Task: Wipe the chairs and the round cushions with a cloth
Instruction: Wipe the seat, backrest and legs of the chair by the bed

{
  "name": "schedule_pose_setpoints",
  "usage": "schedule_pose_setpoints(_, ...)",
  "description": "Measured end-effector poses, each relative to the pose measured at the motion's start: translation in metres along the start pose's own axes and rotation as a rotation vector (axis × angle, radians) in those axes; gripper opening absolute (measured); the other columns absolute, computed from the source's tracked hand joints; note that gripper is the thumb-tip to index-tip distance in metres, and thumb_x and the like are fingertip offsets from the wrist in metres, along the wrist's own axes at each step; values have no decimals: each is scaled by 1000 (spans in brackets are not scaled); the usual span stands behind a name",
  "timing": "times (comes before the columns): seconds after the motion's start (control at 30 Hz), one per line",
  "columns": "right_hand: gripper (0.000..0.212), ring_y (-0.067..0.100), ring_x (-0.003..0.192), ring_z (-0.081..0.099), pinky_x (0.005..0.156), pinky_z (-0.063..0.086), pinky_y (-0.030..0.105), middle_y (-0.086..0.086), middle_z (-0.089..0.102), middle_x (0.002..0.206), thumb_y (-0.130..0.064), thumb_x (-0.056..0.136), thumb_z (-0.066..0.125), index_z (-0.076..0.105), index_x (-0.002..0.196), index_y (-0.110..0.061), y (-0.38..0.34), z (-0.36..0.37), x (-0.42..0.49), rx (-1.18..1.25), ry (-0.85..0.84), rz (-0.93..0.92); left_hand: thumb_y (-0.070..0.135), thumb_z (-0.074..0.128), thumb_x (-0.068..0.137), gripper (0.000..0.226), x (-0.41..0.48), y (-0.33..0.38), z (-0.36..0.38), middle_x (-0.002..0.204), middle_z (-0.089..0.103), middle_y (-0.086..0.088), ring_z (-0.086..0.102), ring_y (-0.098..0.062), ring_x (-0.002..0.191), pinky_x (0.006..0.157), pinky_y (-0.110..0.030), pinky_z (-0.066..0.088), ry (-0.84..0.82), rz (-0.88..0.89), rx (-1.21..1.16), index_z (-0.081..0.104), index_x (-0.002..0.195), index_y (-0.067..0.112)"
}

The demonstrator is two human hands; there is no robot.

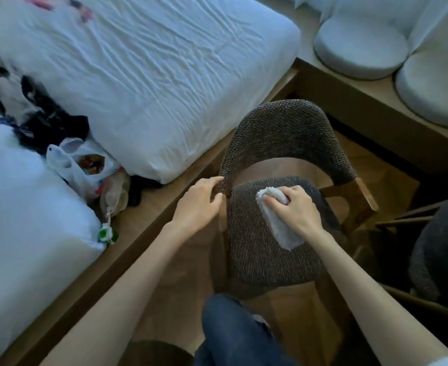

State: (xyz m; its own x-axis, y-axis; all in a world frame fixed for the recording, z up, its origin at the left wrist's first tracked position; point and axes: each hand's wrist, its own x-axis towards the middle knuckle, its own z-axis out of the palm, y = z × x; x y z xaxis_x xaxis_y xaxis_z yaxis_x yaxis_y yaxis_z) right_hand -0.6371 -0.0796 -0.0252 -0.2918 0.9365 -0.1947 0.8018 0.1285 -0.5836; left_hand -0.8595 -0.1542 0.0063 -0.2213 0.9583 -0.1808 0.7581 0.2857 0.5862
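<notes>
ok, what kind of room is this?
Probably a bedroom or guest room: a mattress in white sheets on a low wooden platform, a woven chair, and round cushions on a ledge.

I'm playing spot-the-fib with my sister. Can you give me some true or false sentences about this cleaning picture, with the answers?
1. The right hand holds a white cloth on the chair seat. True.
2. The left hand hangs free, touching nothing. False: it grips the end of the backrest.
3. Two round cushions lie beyond the chair, at upper right. True.
4. The white cloth is wiping a round cushion. False: it is on the chair seat.
</notes>
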Motion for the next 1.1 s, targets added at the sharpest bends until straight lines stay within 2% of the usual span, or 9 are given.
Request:
schedule_pose_setpoints(0.17,50,8,88,50,71,39,29,-10,49,103,-74,80,46,66,104,-36,-14,23,28,44,-8,105,27,51,96,48,39,-23,-16,139,49,1,50,-17,122,100,-37,44,-69,35,56,41,142,27)
schedule_pose_setpoints(0.33,46,13,89,57,70,41,30,-6,56,105,-62,92,37,70,85,-30,-21,46,70,145,45,279,27,48,98,50,98,-44,-24,143,44,1,47,-19,126,99,-38,45,-139,114,193,35,146,27)
schedule_pose_setpoints(0.43,48,21,103,57,82,48,36,2,58,117,-56,95,37,73,95,-23,-24,54,101,170,40,380,28,46,99,51,142,-53,-28,144,42,0,45,-19,127,102,-38,43,-231,141,228,31,147,28)
schedule_pose_setpoints(0.6,43,24,116,50,93,46,41,1,52,124,-58,91,44,68,114,-30,-38,61,137,234,-12,521,28,46,98,52,209,-56,-37,144,42,-3,44,-21,129,106,-39,38,-370,199,231,29,148,27)
schedule_pose_setpoints(0.83,46,26,122,35,87,38,40,-2,51,124,-62,86,50,68,114,-30,-45,102,143,208,-57,680,29,52,96,61,262,-68,0,140,48,-10,55,-23,117,102,-41,43,-531,129,116,24,150,25)
schedule_pose_setpoints(0.97,52,28,121,35,90,39,41,0,50,125,-64,83,51,63,123,-33,-45,135,131,285,-103,775,32,53,96,68,275,-74,29,144,45,-10,55,-22,120,104,-40,41,-615,33,9,16,152,25)
schedule_pose_setpoints(1.1,49,30,119,35,91,36,38,0,49,127,-64,84,46,54,129,-44,-52,163,120,387,-83,838,30,51,98,71,283,-86,55,147,42,1,42,-19,134,106,-30,34,-713,-18,-131,6,153,27)
